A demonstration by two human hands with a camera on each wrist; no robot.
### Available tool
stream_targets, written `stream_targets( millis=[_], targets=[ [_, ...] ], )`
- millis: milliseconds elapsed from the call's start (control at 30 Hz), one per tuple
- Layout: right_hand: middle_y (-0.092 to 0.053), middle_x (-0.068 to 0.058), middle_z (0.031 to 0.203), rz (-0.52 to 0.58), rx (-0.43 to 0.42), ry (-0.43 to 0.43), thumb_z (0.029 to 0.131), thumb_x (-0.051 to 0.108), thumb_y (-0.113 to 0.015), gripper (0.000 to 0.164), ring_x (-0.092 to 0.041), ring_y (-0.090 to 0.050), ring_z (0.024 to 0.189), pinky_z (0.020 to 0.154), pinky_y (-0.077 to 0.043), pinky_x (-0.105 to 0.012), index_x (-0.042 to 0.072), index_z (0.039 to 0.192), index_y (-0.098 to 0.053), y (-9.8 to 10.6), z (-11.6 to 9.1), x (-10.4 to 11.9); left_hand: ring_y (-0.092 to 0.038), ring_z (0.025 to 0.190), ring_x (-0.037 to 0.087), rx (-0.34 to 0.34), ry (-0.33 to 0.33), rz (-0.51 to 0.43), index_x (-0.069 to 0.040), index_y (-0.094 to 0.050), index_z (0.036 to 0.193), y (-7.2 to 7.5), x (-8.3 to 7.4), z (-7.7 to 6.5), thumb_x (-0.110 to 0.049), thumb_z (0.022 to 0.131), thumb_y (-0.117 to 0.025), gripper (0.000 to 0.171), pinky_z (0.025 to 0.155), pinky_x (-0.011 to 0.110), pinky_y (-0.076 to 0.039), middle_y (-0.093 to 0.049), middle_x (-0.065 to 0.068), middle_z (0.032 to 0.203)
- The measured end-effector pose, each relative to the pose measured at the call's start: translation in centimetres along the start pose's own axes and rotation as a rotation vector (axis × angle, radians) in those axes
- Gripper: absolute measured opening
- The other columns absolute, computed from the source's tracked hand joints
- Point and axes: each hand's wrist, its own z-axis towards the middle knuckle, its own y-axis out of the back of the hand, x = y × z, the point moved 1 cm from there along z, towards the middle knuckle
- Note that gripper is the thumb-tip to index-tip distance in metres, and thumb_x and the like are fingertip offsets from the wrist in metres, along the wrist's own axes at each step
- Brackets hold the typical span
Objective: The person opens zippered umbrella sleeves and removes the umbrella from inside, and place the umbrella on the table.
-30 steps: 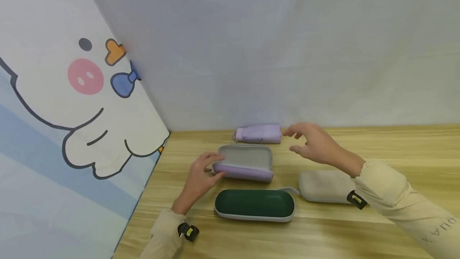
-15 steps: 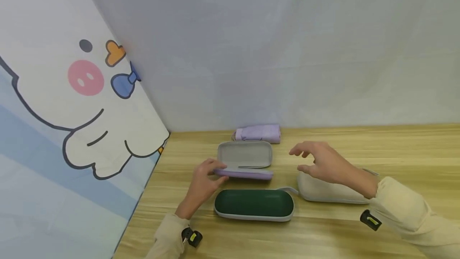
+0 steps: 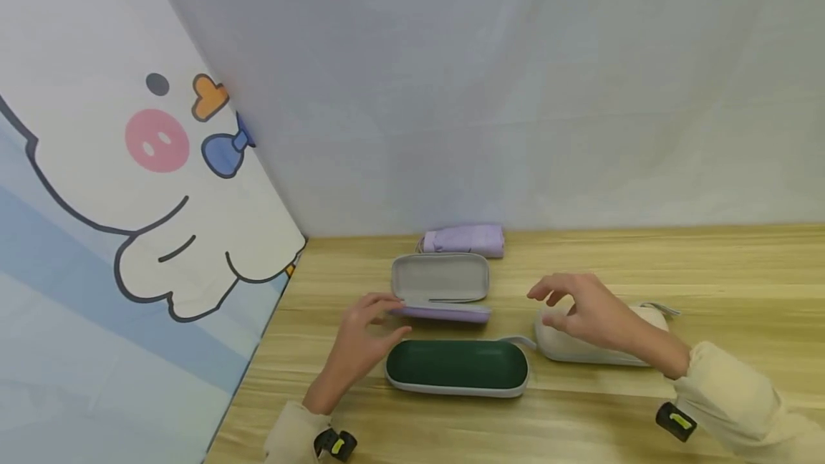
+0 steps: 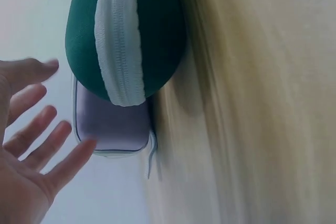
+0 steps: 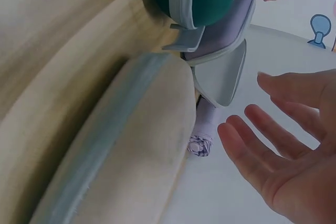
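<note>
The purple case (image 3: 445, 314) lies spread on the tabletop (image 3: 580, 417), its grey-lined lid (image 3: 440, 278) tilted back towards the umbrella (image 3: 469, 240) behind it. Its long axis runs left to right, roughly parallel to the green case (image 3: 456, 365) just in front. The left hand (image 3: 363, 328) is the nearer one, right at the case's left end, so the case stretches away to that hand's right. Its fingers are spread with the thumb apart, pinching nothing; whether a fingertip brushes the case's edge I cannot tell. The right hand (image 3: 589, 310) hangs off the other end, with a plain gap between, so from there the purple case lies to the left. Its fingers are loosely bent, thumb apart, holding nothing; the beige case (image 3: 556, 341) sits below it, not touching in the right wrist view
</note>
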Motion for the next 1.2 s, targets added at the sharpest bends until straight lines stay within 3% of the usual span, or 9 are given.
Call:
stream_targets(
  millis=[167, 300, 433, 533, 667, 933, 1067, 1200],
  targets=[
    [-0.066, -0.008, 0.100, 0.075, -0.003, 0.010, 0.079, -0.003, -0.070, 0.025, -0.028, -0.064, 0.085, 0.061, -0.052, -0.026, 0.007, 0.101, -0.067, -1.0, -0.5, -0.2, -0.062, 0.099, 0.026, 0.099, 0.051, -0.171, -0.006, -0.069, 0.106, -0.1, 0.0, -0.8, -0.012, 0.075, -0.081, 0.033, 0.064, 0.034, -0.056, -0.064, 0.003, 0.109],
    [-0.066, -0.009, 0.097, 0.136, -0.004, 0.011, 0.078, -0.007, -0.068, 0.025, -0.028, -0.064, 0.083, 0.060, -0.052, -0.026, 0.008, 0.099, -0.067, -2.0, -0.8, -0.2, -0.059, 0.106, 0.029, 0.200, 0.084, -0.225, -0.009, -0.066, 0.114, -0.2, -0.1, -1.4, -0.017, 0.076, -0.081, 0.042, 0.067, 0.032, -0.055, -0.061, 0.006, 0.117],
    [-0.067, -0.012, 0.095, 0.176, 0.004, -0.001, 0.076, -0.009, -0.068, 0.025, -0.025, -0.065, 0.081, 0.063, -0.052, -0.028, 0.004, 0.097, -0.068, -3.0, -0.9, -0.3, -0.055, 0.113, 0.029, 0.299, 0.162, -0.246, -0.010, -0.063, 0.120, -0.2, -0.1, -1.7, -0.023, 0.075, -0.082, 0.051, 0.073, 0.031, -0.054, -0.056, 0.006, 0.126],
    [-0.067, -0.011, 0.093, 0.198, 0.020, -0.024, 0.075, -0.010, -0.068, 0.023, -0.023, -0.066, 0.079, 0.065, -0.052, -0.028, 0.002, 0.095, -0.068, -4.0, -0.8, -0.5, -0.053, 0.114, 0.031, 0.359, 0.184, -0.244, -0.008, -0.061, 0.123, -0.2, -0.1, -1.7, -0.027, 0.073, -0.083, 0.058, 0.077, 0.032, -0.053, -0.055, 0.006, 0.128],
    [-0.068, -0.008, 0.088, 0.194, 0.031, -0.044, 0.074, -0.011, -0.068, 0.021, -0.018, -0.067, 0.075, 0.063, -0.052, -0.025, 0.003, 0.089, -0.068, -5.2, -0.7, -0.6, -0.054, 0.111, 0.028, 0.417, 0.158, -0.198, -0.010, -0.061, 0.122, -0.1, 0.0, -1.7, -0.030, 0.069, -0.085, 0.062, 0.081, 0.035, -0.052, -0.057, 0.003, 0.124],
    [-0.064, 0.004, 0.073, 0.049, -0.064, -0.040, 0.070, -0.013, -0.066, 0.025, -0.003, -0.052, 0.056, 0.051, -0.045, -0.022, 0.011, 0.075, -0.069, -6.1, -0.4, -0.3, -0.054, 0.108, 0.017, 0.511, 0.164, -0.137, -0.023, -0.063, 0.118, -0.1, 0.0, -1.7, -0.036, 0.066, -0.087, 0.059, 0.081, 0.034, -0.051, -0.059, -0.008, 0.118],
    [-0.063, 0.005, 0.071, 0.033, -0.075, -0.039, 0.070, -0.014, -0.065, 0.025, -0.003, -0.051, 0.055, 0.051, -0.044, -0.022, 0.010, 0.073, -0.070, -6.1, -0.4, 0.2, -0.053, 0.108, 0.019, 0.537, 0.177, -0.116, -0.026, -0.062, 0.119, -0.1, 0.0, -1.8, -0.038, 0.066, -0.086, 0.060, 0.079, 0.034, -0.050, -0.056, -0.007, 0.118],
    [-0.066, -0.001, 0.076, 0.039, -0.064, -0.041, 0.072, -0.015, -0.062, 0.024, -0.009, -0.060, 0.064, 0.057, -0.049, -0.022, 0.008, 0.074, -0.070, -6.2, -0.3, 0.5, -0.051, 0.110, 0.023, 0.551, 0.210, -0.131, -0.024, -0.062, 0.121, 0.1, -0.2, -1.8, -0.035, 0.067, -0.086, 0.060, 0.079, 0.036, -0.051, -0.052, -0.003, 0.118]
  ],
)
